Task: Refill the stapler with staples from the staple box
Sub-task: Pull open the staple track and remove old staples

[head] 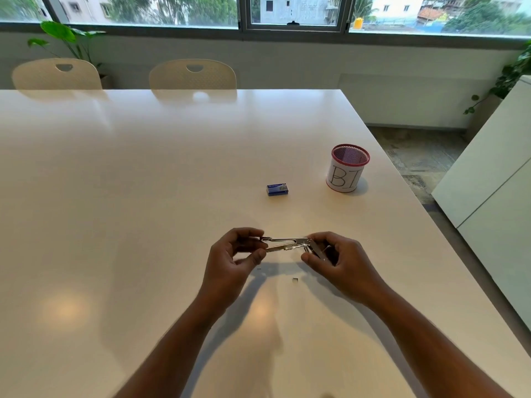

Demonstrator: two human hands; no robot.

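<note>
1. I hold the stapler (pixel 290 245) in the air between both hands, just above the table (pixel 143 196) near its near-centre; my left hand (pixel 232 259) pinches its left end between thumb and curled fingers; my right hand (pixel 339 262) has its fingers curled round the right, hinged end, where a metal arm hangs open at an angle.

2. The staple box (pixel 277 189) lies on the table beyond my hands, well apart from them and shut as far as I can tell; I judge that the stapler is opened but no strip is loaded yet.

3. What could go wrong: the sprung parts could snap shut on a fingertip if my pinch slips; the stapler could twist out of so light a hold when I free one hand to reach for the box.

4. Two small loose staples (pixel 295 280) lie on the table just below my hands; a forearm could sweep them off unnoticed.

5. The mesh pen cup (pixel 349 168) stands to the right of the box, near the table's right edge; a careless reach could knock it towards that edge.

6. Open room: bare table spreads left and far; the right edge is the close limit.
</note>
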